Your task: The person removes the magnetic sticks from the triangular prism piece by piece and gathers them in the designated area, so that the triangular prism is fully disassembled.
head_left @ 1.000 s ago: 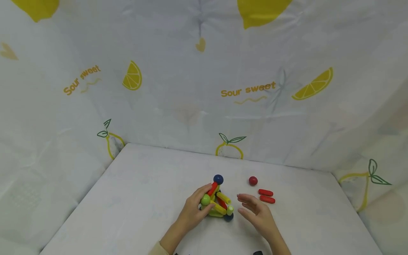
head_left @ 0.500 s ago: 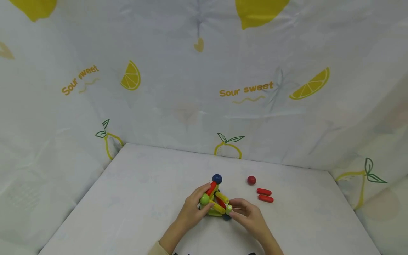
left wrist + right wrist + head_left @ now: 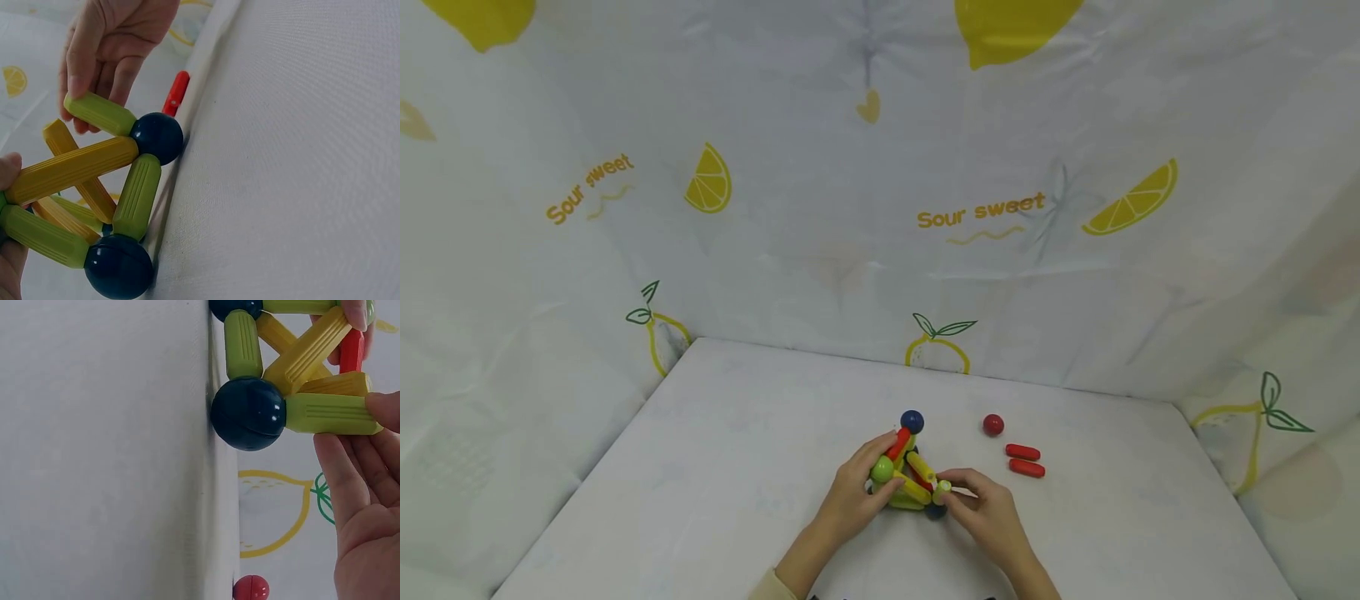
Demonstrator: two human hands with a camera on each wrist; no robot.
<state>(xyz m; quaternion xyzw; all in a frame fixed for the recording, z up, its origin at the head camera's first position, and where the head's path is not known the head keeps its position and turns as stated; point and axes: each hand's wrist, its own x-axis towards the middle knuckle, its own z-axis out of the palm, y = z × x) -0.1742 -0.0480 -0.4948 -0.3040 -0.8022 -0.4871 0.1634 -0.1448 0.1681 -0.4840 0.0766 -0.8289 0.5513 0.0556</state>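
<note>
A frame of magnetic rods and balls stands on the white table, with a dark blue ball (image 3: 247, 414) at a lower corner. My left hand (image 3: 848, 492) grips its left side by the light green ball (image 3: 882, 469) and a yellow rod (image 3: 912, 487). Thumb and fingers of my right hand (image 3: 994, 515) pinch the free upper end of a light green rod (image 3: 328, 414), whose other end sits on that dark blue ball. Another dark blue ball (image 3: 912, 422) tops the red rod (image 3: 898, 444) at the back. The left hand's fingers partly hide the frame.
Two loose red rods (image 3: 1026, 468) lie right of the frame, side by side. A red ball (image 3: 993, 425) rests behind them. White lemon-print cloth (image 3: 820, 208) hangs behind the table (image 3: 737, 433).
My right hand has come leftward from beside the frame and taken hold of the light green rod, which now leans slightly to the right. The left hand keeps its place.
</note>
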